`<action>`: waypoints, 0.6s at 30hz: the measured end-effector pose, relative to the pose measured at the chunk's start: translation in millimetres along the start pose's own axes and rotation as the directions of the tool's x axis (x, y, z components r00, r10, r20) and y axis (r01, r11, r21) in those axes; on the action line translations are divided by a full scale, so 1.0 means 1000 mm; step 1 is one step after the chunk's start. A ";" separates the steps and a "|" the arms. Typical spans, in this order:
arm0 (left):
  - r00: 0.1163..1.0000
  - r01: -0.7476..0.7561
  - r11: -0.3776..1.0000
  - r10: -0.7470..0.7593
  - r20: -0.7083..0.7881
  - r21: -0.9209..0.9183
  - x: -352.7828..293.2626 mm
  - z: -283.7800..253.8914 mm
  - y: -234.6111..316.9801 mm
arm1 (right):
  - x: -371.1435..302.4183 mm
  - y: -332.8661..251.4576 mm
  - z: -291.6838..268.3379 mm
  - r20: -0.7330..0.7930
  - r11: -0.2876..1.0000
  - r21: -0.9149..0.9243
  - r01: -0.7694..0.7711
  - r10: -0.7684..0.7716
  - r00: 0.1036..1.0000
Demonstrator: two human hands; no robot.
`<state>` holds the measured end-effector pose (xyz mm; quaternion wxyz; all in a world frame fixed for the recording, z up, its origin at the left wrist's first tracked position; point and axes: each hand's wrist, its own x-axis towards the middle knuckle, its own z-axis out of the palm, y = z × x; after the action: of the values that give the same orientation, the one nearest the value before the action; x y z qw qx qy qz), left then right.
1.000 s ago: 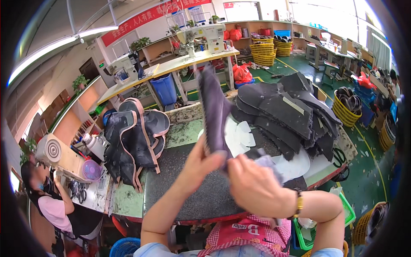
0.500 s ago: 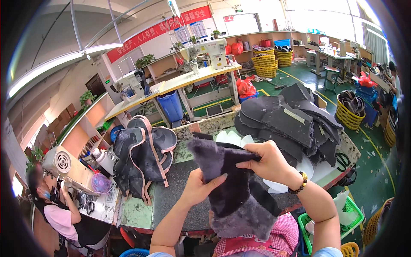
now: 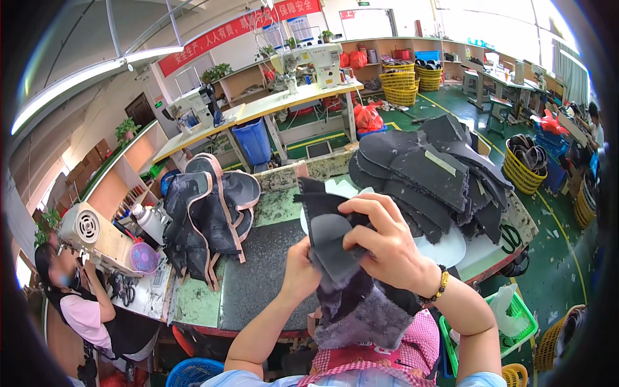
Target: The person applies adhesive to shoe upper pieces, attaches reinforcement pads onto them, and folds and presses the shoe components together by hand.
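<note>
Over the near side of the workbench (image 3: 261, 284), both hands hold a dark, fur-lined cut piece (image 3: 332, 238), apparently a shoe upper. Its upper part shows a smooth dark grey face, while grey plush hangs below toward my apron. My left hand (image 3: 301, 272) grips the left edge. My right hand (image 3: 390, 248) has its fingers curled over the right side; the fingertips are partly hidden. Beyond it to the right lies a heap of dark grey cut pieces (image 3: 412, 171), fuzzy at the edges. Dark pieces with pink edging (image 3: 213, 216) lie on the left. White sheets (image 3: 445, 249) lie partly under the heap.
A co-worker (image 3: 84, 316) sits at a sewing machine (image 3: 90, 229) on the left, near a purple fan (image 3: 144, 257) and a thermos (image 3: 150, 224). Black scissors (image 3: 511, 240) lie at the bench's right end. A green basket (image 3: 523, 335) stands right, a blue basket (image 3: 193, 373) lower left.
The fur-lined piece has been turned at its top, so its smooth face now shows. My right hand has shifted lower and inward, its fingers bending over the piece. My left hand still grips the edge.
</note>
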<state>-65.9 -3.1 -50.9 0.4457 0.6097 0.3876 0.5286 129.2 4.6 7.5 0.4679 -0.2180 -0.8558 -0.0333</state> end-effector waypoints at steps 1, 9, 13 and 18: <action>1.000 0.029 0.998 -0.028 0.009 -0.064 0.001 -0.002 -0.003 | -0.003 -0.003 -0.001 -0.031 0.999 0.038 -0.022 0.023 0.999; 0.986 -0.095 0.993 0.103 -0.132 0.065 -0.025 0.023 0.001 | 0.002 0.004 0.013 -0.104 0.918 0.215 -0.334 0.361 0.927; 0.986 -0.080 0.997 0.080 -0.146 0.010 -0.035 0.028 0.003 | 0.002 0.001 0.017 -0.133 0.919 0.245 -0.308 0.347 0.929; 0.997 -0.013 0.998 0.008 -0.082 -0.060 -0.033 0.019 0.008 | 0.005 -0.006 0.017 -0.101 0.813 0.477 -0.333 0.427 0.898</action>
<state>-51.8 -39.0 -53.9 0.4453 0.5757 0.3861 0.5668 110.7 5.0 3.1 0.5872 -0.2672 -0.7263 0.2373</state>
